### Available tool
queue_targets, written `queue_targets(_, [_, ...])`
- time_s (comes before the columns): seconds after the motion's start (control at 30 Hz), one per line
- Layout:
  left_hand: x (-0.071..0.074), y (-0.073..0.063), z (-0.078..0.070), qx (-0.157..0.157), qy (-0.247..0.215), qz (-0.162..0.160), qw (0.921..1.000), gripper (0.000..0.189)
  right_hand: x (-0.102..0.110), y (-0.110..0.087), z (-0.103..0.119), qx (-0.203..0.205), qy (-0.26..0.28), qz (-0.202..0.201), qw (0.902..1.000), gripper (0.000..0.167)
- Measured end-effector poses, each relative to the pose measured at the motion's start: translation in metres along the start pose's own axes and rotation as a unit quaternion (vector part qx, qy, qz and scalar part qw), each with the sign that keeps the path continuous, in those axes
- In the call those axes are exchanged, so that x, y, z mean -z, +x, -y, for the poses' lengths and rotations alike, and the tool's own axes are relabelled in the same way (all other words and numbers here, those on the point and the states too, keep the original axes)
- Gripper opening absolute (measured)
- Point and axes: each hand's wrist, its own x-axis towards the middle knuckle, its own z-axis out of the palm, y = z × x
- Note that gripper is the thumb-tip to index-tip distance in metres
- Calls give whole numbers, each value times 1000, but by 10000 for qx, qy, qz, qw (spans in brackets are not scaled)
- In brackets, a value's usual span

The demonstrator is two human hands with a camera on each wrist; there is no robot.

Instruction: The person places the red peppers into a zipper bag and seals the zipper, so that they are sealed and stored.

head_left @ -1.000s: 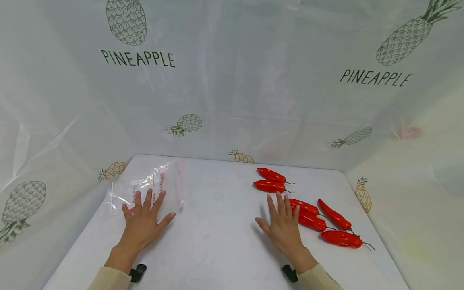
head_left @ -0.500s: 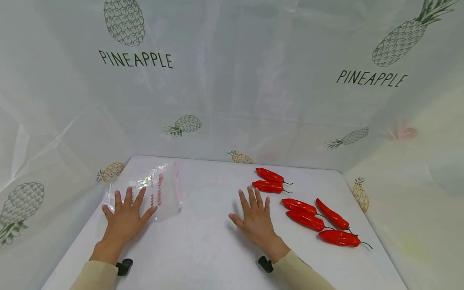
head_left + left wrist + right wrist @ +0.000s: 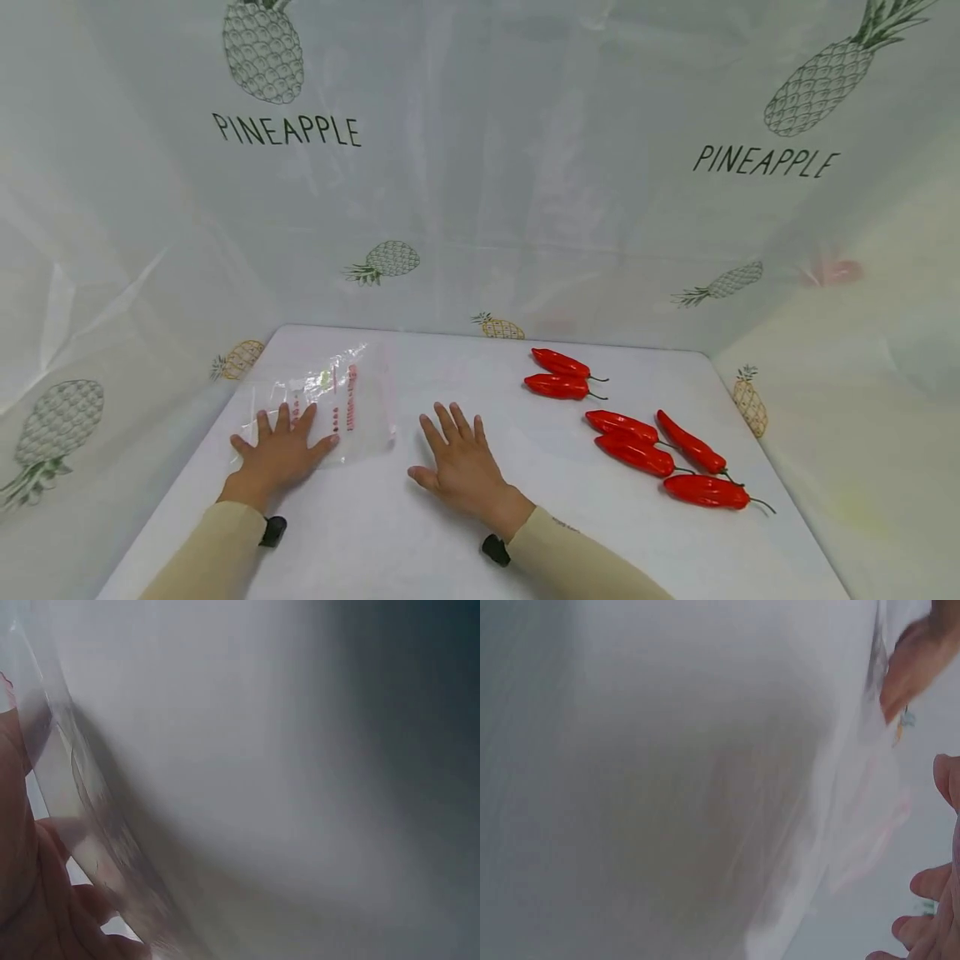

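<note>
A clear zip bag (image 3: 367,400) with red print and a pinkish edge lies flat at the left of the white table. My left hand (image 3: 281,454), fingers spread, is over its near left part; in the left wrist view the bag's edge (image 3: 82,787) shows close by the fingers. To the right of the bag, my right hand (image 3: 465,471) is over bare tabletop with spread fingers and holds nothing. Several red chili peppers lie at the right, among them a pair at the back (image 3: 557,386) and one nearest the front (image 3: 707,492).
The white table (image 3: 420,550) meets a pale plastic sheet (image 3: 480,192) with pineapple prints at its back and sides. A black wrist camera (image 3: 495,550) sits by the right sleeve, another (image 3: 273,531) by the left.
My right hand has moved left, away from the chili peppers toward the bag. My left hand has shifted slightly, and the bag has slid a little to the right. The peppers lie as before.
</note>
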Motion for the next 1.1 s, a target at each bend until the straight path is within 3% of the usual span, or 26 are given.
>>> queue_targets(0.23, [-28, 1, -59, -486, 372, -62, 9981, 97, 2, -18, -3, 439, -104, 210, 9988, 77])
queue_targets(0.47, [-40, -6, -104, -939, 384, 70, 9948, 97, 1, -52, -30, 259, 38, 785, 9966, 74])
queue_targets(0.6, [-41, -9, -114, -1106, 468, 134, 9927, 101, -1, -71, -41, 128, 277, 1164, 9927, 76])
queue_targets(0.77, [-44, -12, -112, -1272, 590, 143, 9900, 106, -2, -84, -42, 220, 470, 1419, 9885, 76])
queue_targets(0.9, [-41, -16, -113, -1323, 615, 108, 9892, 107, -2, -89, -40, 402, 482, 1363, 9887, 72])
queue_targets(1.1, [-27, -21, -128, -1202, 575, 288, 9907, 97, 1, -92, -43, 619, 389, 1093, 9913, 66])
